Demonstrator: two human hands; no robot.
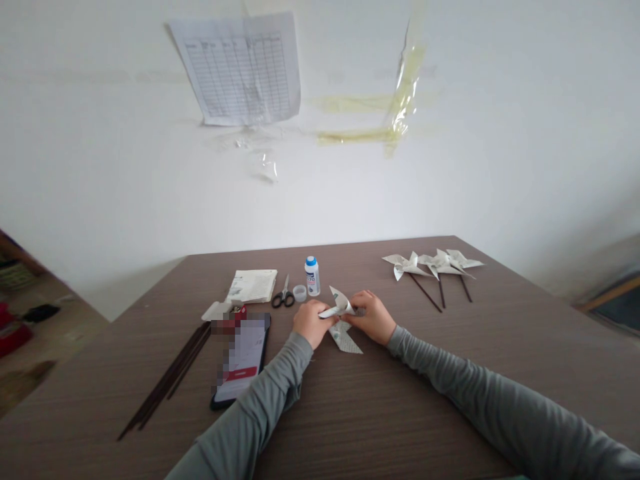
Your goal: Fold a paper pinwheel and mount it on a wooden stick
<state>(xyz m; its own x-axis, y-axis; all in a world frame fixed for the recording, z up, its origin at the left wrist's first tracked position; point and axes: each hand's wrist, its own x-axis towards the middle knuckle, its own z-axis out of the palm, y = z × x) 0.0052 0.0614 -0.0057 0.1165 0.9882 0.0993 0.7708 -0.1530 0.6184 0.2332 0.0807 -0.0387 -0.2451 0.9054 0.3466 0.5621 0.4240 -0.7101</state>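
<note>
Between my two hands is a paper pinwheel (345, 339) of printed paper, its blades curled and one flap lying toward me. My left hand (314, 321) is closed on its left side, the fingers pinching a folded blade. My right hand (373, 317) pinches the paper from the right, fingertips near the middle. The fingertips hide the centre of the pinwheel. Just beyond my hands stands a white glue bottle (313, 279) with a blue cap. Left of the bottle are a small clear round container (299, 293) and black-handled scissors (283, 297).
A stack of paper squares (253, 287) lies at the back left. Nearer are a phone (245, 363), a small red box (235, 320) and several dark sticks (167, 377). Finished-looking pinwheels (407, 265) on sticks lie at the back right. The wall (320, 207) stands behind the table.
</note>
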